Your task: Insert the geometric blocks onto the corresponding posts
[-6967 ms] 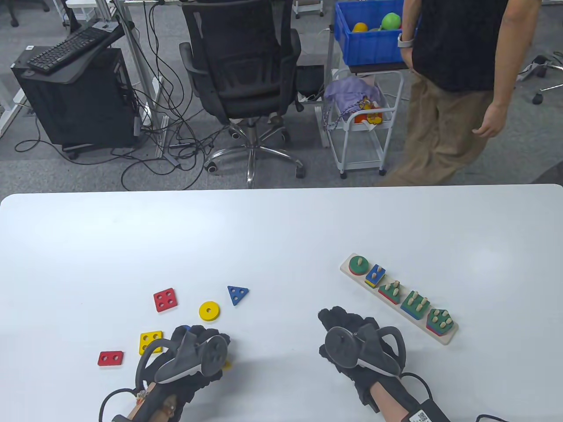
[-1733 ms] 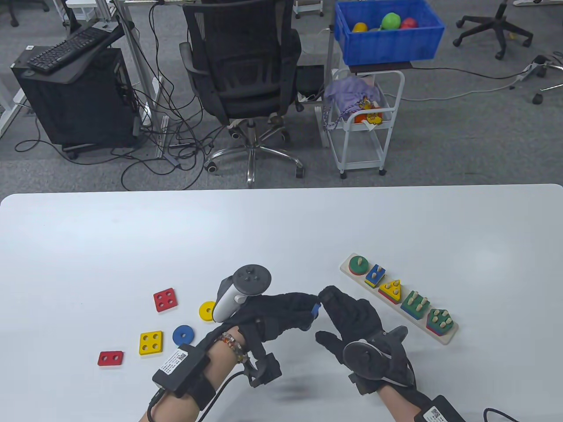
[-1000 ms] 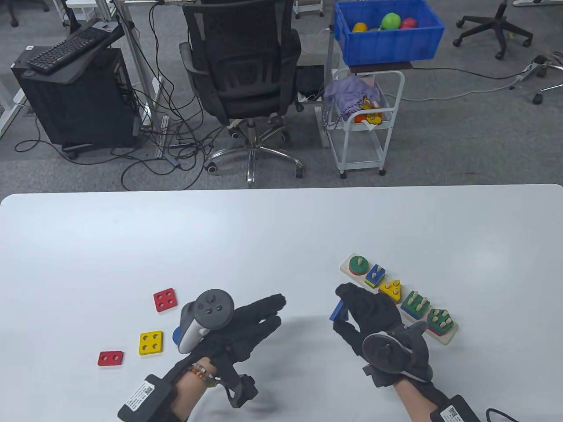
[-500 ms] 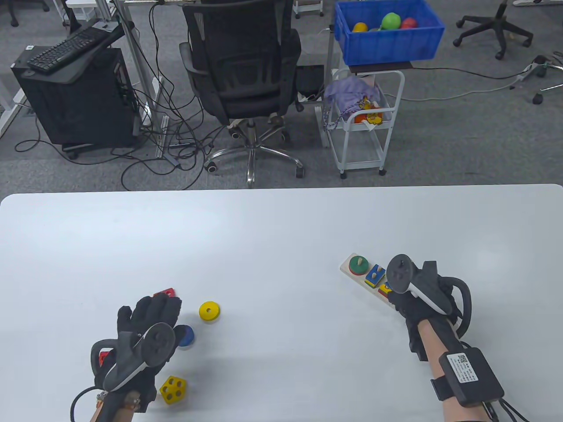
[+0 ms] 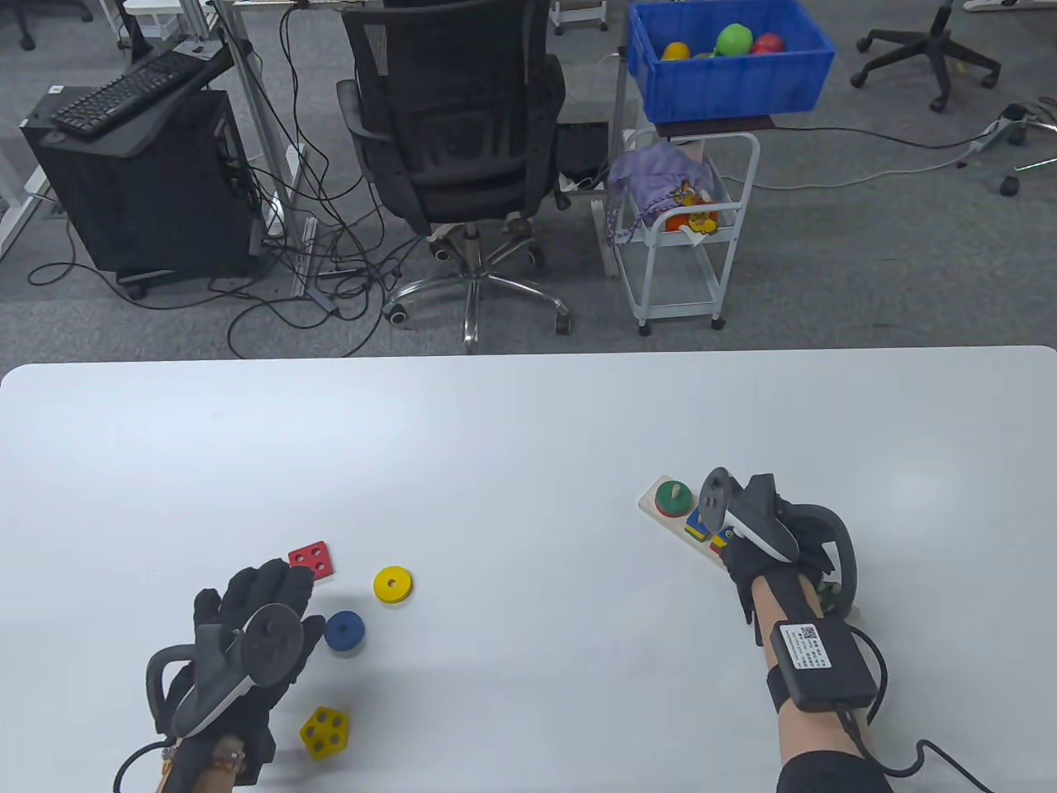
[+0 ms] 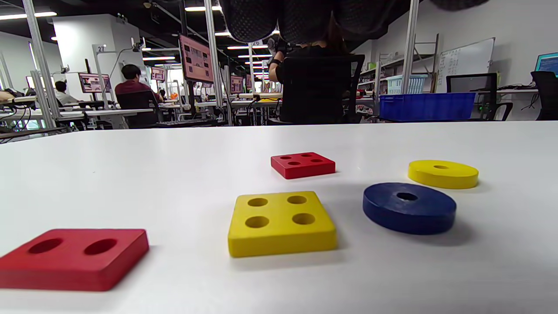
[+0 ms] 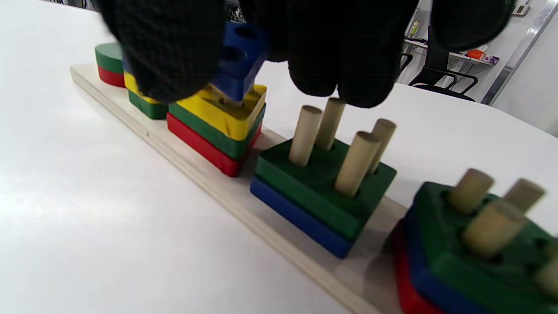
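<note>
- The right hand (image 5: 764,562) pinches a blue triangle block (image 7: 237,61) and holds it tilted over the three-post stack on the wooden board (image 7: 270,226); its lower corner touches the yellow triangle (image 7: 218,111) there.
- The left hand (image 5: 248,615) hovers over the table (image 5: 528,429) with relaxed fingers and holds nothing.
- Under and around it lie the yellow square (image 6: 281,222), the red rectangle (image 6: 72,257), the red square (image 5: 311,560), the blue ring (image 5: 344,632) and the yellow ring (image 5: 393,585).
- A yellow pentagon (image 5: 324,731) lies near the left wrist.
</note>
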Motion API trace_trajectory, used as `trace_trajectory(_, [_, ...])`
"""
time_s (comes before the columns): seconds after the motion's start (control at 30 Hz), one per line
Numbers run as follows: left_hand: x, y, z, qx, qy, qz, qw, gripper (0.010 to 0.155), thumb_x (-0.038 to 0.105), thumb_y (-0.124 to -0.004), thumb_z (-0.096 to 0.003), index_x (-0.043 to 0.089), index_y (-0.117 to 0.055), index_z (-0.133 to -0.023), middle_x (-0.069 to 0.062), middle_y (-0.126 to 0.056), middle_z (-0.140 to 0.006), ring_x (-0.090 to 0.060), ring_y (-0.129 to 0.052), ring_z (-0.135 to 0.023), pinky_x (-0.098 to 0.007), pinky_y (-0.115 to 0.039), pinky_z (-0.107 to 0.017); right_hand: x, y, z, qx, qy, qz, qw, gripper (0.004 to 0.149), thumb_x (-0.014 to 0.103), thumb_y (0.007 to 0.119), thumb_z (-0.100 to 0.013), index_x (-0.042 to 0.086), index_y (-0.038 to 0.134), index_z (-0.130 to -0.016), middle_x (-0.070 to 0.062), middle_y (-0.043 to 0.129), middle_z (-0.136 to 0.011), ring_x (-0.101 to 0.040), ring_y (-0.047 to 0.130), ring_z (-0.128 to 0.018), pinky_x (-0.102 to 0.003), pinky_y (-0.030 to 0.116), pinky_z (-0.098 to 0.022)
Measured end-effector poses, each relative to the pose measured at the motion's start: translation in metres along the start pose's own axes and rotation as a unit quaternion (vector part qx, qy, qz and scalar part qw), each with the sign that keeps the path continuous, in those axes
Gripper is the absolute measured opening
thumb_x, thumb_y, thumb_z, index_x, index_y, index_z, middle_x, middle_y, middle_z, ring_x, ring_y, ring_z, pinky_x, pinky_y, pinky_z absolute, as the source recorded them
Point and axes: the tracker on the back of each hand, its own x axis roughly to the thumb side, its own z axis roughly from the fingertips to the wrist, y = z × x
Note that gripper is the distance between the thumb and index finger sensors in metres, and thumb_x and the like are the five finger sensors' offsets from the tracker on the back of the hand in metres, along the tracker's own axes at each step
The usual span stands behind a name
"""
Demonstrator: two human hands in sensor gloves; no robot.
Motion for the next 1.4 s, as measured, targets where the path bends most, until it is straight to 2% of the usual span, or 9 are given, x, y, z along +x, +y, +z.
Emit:
trace_trajectory(0.4, [0.004,-0.003,0.0,-0.017,-0.008,0.0,1.0,0.064,0.06,-0.063,-0.0499,0.039,-0.053,-0.109,0.005,-0.053,-0.123,-0.028,-0.056,-0.116,-0.064,-0.042,-0.081,-0.002,0.007,0.006,-0.026,-0.006,-0.019,0.999,0.077,0.049,0.082,-0.041,0.015,0.053,-0.104,-0.015,0.072,-0.101,-0.041,0.081,-0.086,-0.07,0.062,-0.061])
trace_trajectory(0.6, [0.006,-0.005,0.0,-0.028,-0.014,0.012,0.999,0.064,0.06,-0.063,-0.0499,0.039,-0.053,-0.109,0.005,-0.054,-0.123,-0.028,-0.057,-0.116,-0.063,-0.043,-0.081,0.0,-0.003,0.049,-0.119,-0.074,-0.074,0.987,0.074,0.048,0.08,-0.043,0.016,0.053,-0.104,-0.018,0.064,-0.105,-0.044,0.076,-0.09,-0.07,0.061,-0.061])
trace_trajectory(0.73, [0.008,-0.008,0.0,-0.039,-0.018,0.03,0.999,0.064,0.06,-0.063,-0.0498,0.039,-0.053,-0.109,0.005,-0.054,-0.123,-0.028,-0.057,-0.116,-0.063,-0.043,-0.081,0.018,-0.007,0.088,-0.183,-0.16,-0.13,0.961,0.073,0.048,0.079,-0.043,0.016,0.054,-0.103,-0.018,0.066,-0.104,-0.043,0.078,-0.088,-0.07,0.064,-0.06])
trace_trajectory(0.8, [0.009,-0.009,0.0,-0.043,-0.02,0.027,0.999,0.064,0.06,-0.064,-0.0498,0.039,-0.053,-0.109,0.005,-0.054,-0.123,-0.028,-0.058,-0.116,-0.063,-0.044,-0.081,0.034,0.001,0.106,-0.196,-0.217,-0.142,0.946,0.074,0.049,0.077,-0.044,0.016,0.049,-0.104,-0.019,0.06,-0.106,-0.043,0.075,-0.091,-0.07,0.063,-0.06])
trace_trajectory(0.9, [0.009,-0.01,0.0,-0.045,-0.021,0.025,0.998,0.065,0.06,-0.064,-0.0497,0.038,-0.053,-0.11,0.005,-0.055,-0.123,-0.028,-0.059,-0.115,-0.063,-0.044,-0.081,0.05,0.019,0.122,-0.229,-0.241,-0.135,0.933,0.074,0.049,0.077,-0.044,0.017,0.049,-0.104,-0.018,0.059,-0.107,-0.043,0.076,-0.09,-0.069,0.064,-0.06])
trace_trajectory(1.0, [0.009,-0.011,-0.001,-0.047,-0.022,0.032,0.998,0.065,0.06,-0.065,-0.0499,0.038,-0.051,-0.11,0.005,-0.055,-0.123,-0.027,-0.059,-0.115,-0.063,-0.045,-0.081,0.059,0.024,0.126,-0.201,-0.256,-0.048,0.944,0.074,0.05,0.076,-0.044,0.018,0.047,-0.105,-0.017,0.058,-0.108,-0.041,0.075,-0.092,-0.069,0.063,-0.061])
trace_trajectory(1.2, [0.027,-0.013,-0.009,-0.075,-0.041,0.046,0.995,0.068,0.058,-0.068,-0.0502,0.038,-0.048,-0.111,0.005,-0.053,-0.124,-0.028,-0.058,-0.115,-0.062,-0.044,-0.081,0.052,0.021,0.127,-0.196,-0.256,-0.083,0.943,0.073,0.049,0.076,-0.044,0.017,0.048,-0.104,-0.018,0.059,-0.107,-0.042,0.076,-0.091,-0.07,0.063,-0.061])
trace_trajectory(1.3, [0.045,-0.008,-0.024,-0.125,-0.036,0.074,0.989,0.069,0.055,-0.071,-0.0504,0.037,-0.045,-0.112,0.003,-0.05,-0.125,-0.03,-0.056,-0.116,-0.063,-0.042,-0.082,0.045,0.022,0.125,-0.189,-0.251,-0.092,0.945,0.073,0.049,0.076,-0.044,0.017,0.049,-0.104,-0.018,0.059,-0.107,-0.042,0.076,-0.091,-0.07,0.063,-0.06])
trace_trajectory(1.4, [0.071,-0.006,-0.043,-0.185,-0.027,0.041,0.982,0.072,0.054,-0.074,-0.0497,0.038,-0.044,-0.113,0.004,-0.047,-0.126,-0.03,-0.053,-0.117,-0.062,-0.04,-0.083,0.042,0.024,0.124,-0.179,-0.254,-0.099,0.945,0.073,0.049,0.076,-0.044,0.017,0.049,-0.104,-0.018,0.059,-0.107,-0.042,0.077,-0.09,-0.07,0.063,-0.06])
